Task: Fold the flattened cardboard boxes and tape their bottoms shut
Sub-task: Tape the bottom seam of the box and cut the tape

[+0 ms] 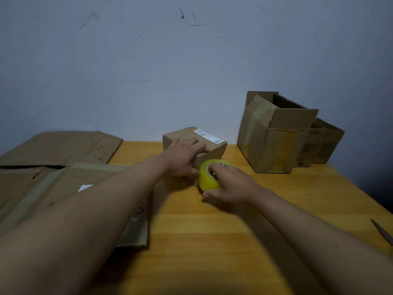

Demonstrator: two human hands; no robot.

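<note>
A small folded cardboard box with a white shipping label on top sits at the middle of the wooden table. My left hand lies flat over its near top and front corner, fingers spread, pressing on it. My right hand grips a yellowish roll of clear tape, fingers through its core, with the roll held against the box's near lower edge. Flattened cardboard boxes lie stacked at the left, partly under my left forearm.
Two opened-up, taped boxes stand at the back right against the grey wall. Scissors lie at the table's right edge, partly cut off by the frame. Bare tabletop stretches in front of me between my forearms.
</note>
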